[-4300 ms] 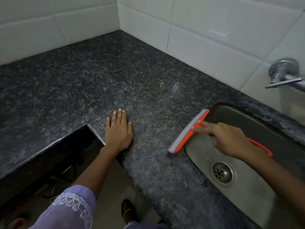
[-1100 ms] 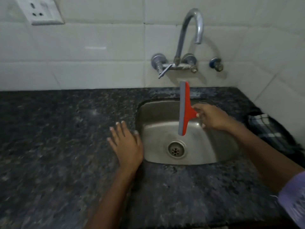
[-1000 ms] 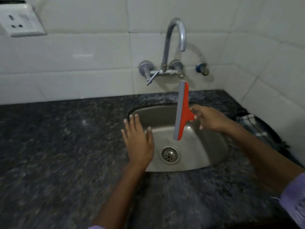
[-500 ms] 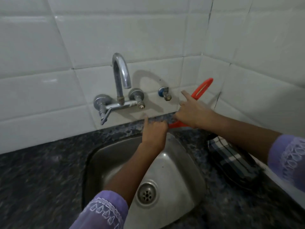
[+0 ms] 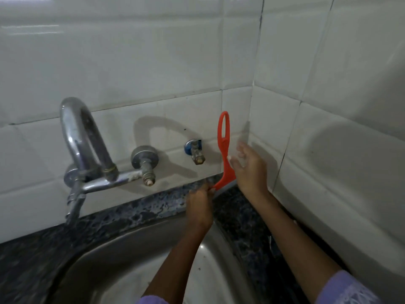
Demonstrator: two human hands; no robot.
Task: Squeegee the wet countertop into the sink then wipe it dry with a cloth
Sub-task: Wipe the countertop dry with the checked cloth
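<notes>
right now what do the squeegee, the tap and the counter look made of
Squeegee: orange plastic by the look, matte, moulded loop handle.
Tap: metal, probably chromed, shiny with reflections and dull spots.
Counter: dark speckled stone, likely polished granite, glossy.

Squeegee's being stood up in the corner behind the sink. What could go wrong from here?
1. The squeegee stands almost upright on the narrow counter strip; the right hand looks open, so it may tip into the sink.
2. Only the left hand steadies its blade end.
3. It could knock the small wall valve beside it.
</notes>
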